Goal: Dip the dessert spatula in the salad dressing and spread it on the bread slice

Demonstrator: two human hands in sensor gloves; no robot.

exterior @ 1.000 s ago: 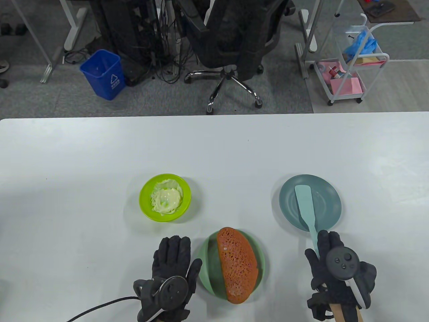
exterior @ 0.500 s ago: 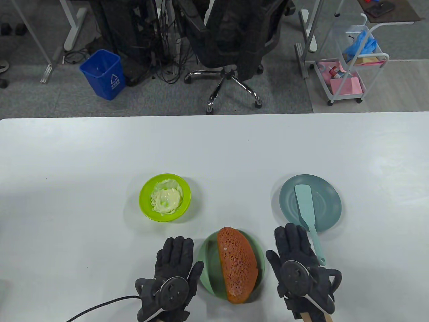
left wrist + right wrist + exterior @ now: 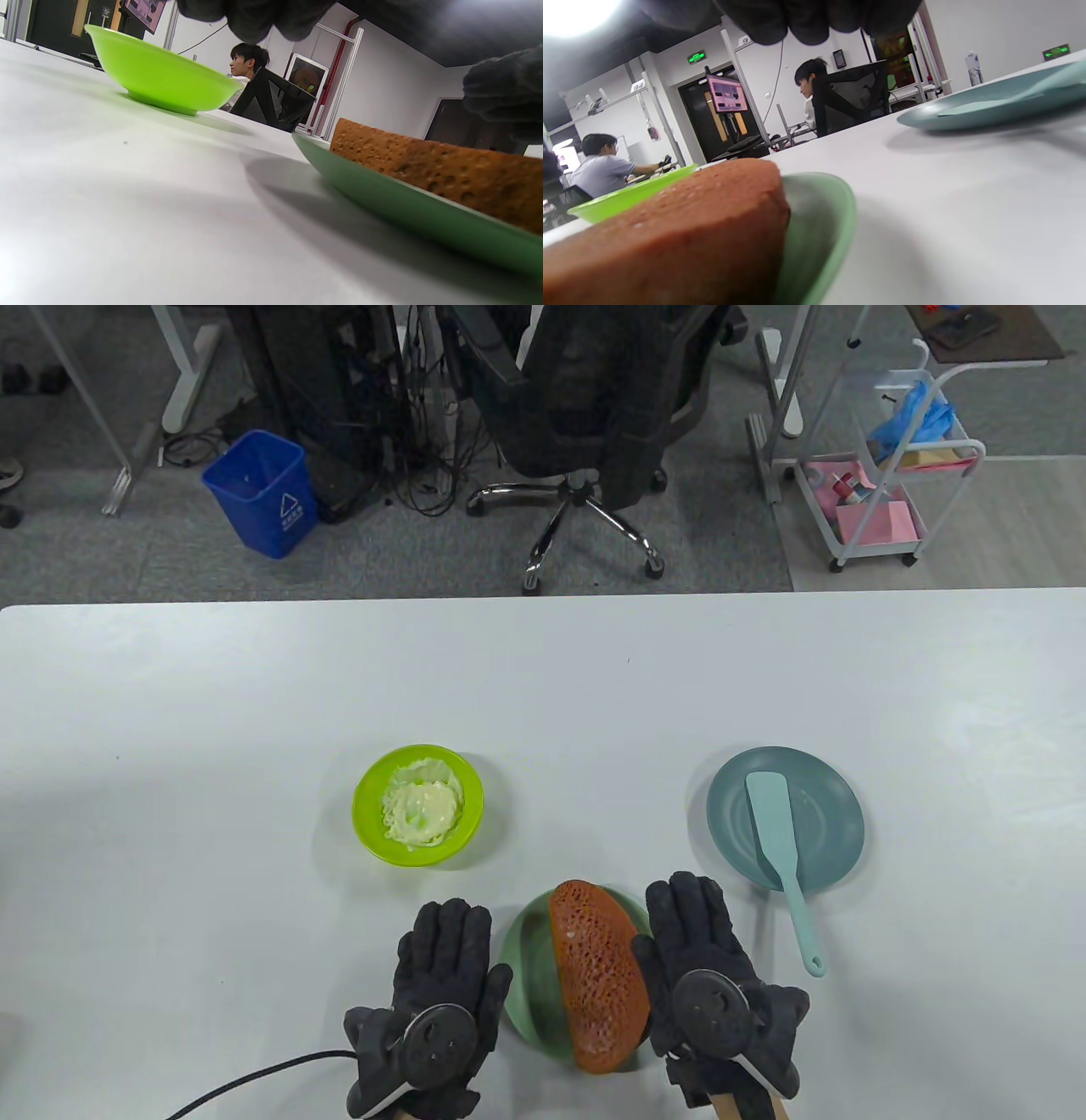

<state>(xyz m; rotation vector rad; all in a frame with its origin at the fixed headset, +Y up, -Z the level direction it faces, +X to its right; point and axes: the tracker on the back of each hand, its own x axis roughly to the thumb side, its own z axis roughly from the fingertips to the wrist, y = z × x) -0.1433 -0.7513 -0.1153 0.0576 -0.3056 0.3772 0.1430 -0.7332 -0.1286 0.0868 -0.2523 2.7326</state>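
Observation:
A brown bread slice (image 3: 598, 976) lies on a green plate (image 3: 522, 976) at the table's near middle; it also shows in the left wrist view (image 3: 445, 173) and the right wrist view (image 3: 683, 228). A lime bowl (image 3: 417, 804) of pale salad dressing (image 3: 422, 810) sits to the far left of it. The teal dessert spatula (image 3: 780, 853) lies with its blade on a blue-grey plate (image 3: 836, 814) at the right, handle toward me. My left hand (image 3: 441, 976) lies flat and empty left of the green plate. My right hand (image 3: 704, 976) lies flat and empty at the plate's right edge.
The white table (image 3: 543, 687) stretches far beyond the dishes. A black cable (image 3: 254, 1073) runs from my left wrist to the near edge. Behind the table stand an office chair (image 3: 585, 432), a blue bin (image 3: 263, 492) and a white cart (image 3: 899, 475).
My right hand has let go of the spatula handle and moved left to the green plate's right edge. The spatula stays on the blue-grey plate. My left hand has barely moved.

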